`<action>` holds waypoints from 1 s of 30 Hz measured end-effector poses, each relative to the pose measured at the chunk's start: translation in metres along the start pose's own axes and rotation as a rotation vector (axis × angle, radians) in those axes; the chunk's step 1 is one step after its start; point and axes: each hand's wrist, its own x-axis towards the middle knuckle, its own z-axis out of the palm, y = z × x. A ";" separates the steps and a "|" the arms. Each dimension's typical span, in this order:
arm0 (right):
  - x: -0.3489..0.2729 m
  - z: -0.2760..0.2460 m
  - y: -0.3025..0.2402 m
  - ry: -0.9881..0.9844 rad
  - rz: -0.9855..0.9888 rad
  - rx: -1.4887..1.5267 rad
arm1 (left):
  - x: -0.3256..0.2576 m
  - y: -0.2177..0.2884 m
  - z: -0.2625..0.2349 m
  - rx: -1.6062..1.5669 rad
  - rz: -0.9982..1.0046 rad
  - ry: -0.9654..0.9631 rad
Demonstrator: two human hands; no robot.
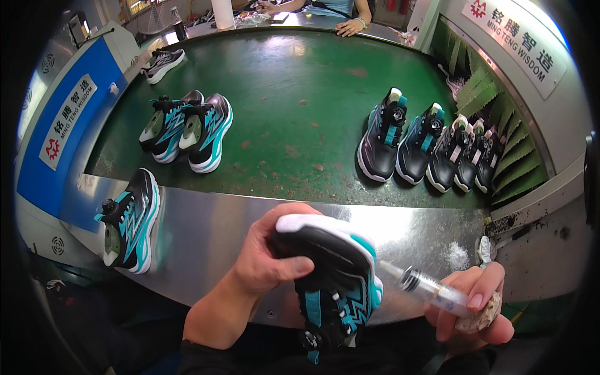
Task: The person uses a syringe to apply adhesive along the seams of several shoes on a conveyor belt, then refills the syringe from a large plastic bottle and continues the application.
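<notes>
The left hand (259,259) clamps a black-and-teal shoe (328,256) by its toe, nearside of the green belt (281,125); the right hand (486,289) curls tightly round a syringe (437,295) and pale wad (480,320). If either hand wobbles, the syringe could scrape the shoe.

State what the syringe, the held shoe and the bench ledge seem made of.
Syringe: likely clear plastic, glossy; its barrel is see-through. Held shoe: perhaps synthetic leather, satin, given its smooth sheen. Bench ledge: probably steel, brushed, given its grey streaky reflections.

Black lettering (70,112) with red emblems (52,149): white label (69,122) on blue panel (78,159), white sign (515,37) on grey housing (567,119)
</notes>
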 end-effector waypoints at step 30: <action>0.017 0.010 0.015 0.067 0.139 -0.062 | 0.002 -0.002 -0.003 0.068 0.133 -0.193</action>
